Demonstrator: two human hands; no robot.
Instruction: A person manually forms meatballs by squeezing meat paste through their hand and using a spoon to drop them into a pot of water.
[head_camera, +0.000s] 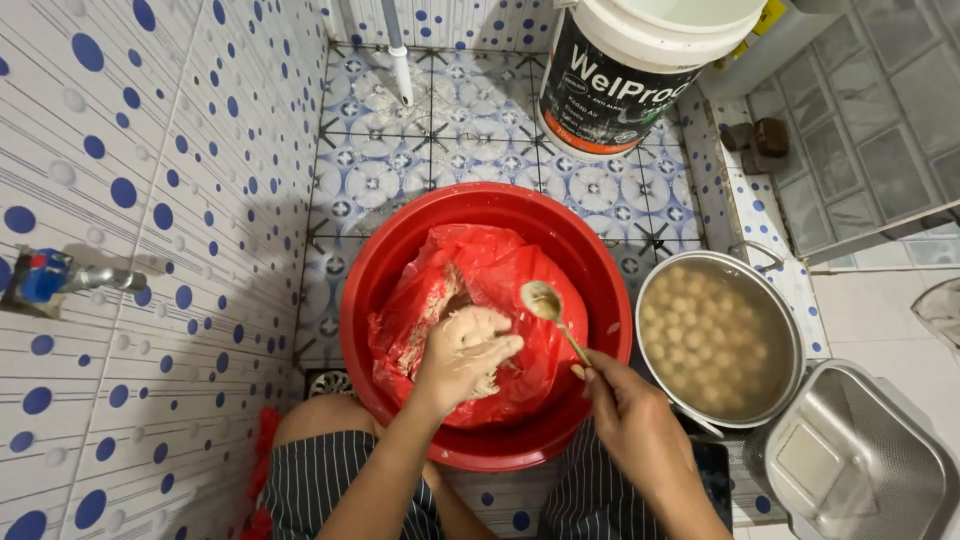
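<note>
A: State the item in the left hand (462, 362).

B: A lump of pale, pinkish paste (470, 325), soft and uneven. It lies under the closed fingers and bulges out above them. Beneath the grip it rests on a red plastic bag (500, 275), crumpled and opened flat, which lines a round red basin (400, 250).

A: State the item in the right hand (630, 420).

B: A metal spoon (552, 313). The handle end is pinched in the fingertips. The bowl points up and left of the grip, coated with paste, just beside the lump.

White wall tiles (150, 200) with blue dots — tap (60, 278) mounted left. Patterned blue floor tiles (450, 130); drain grate (330, 382) near the wall.
</note>
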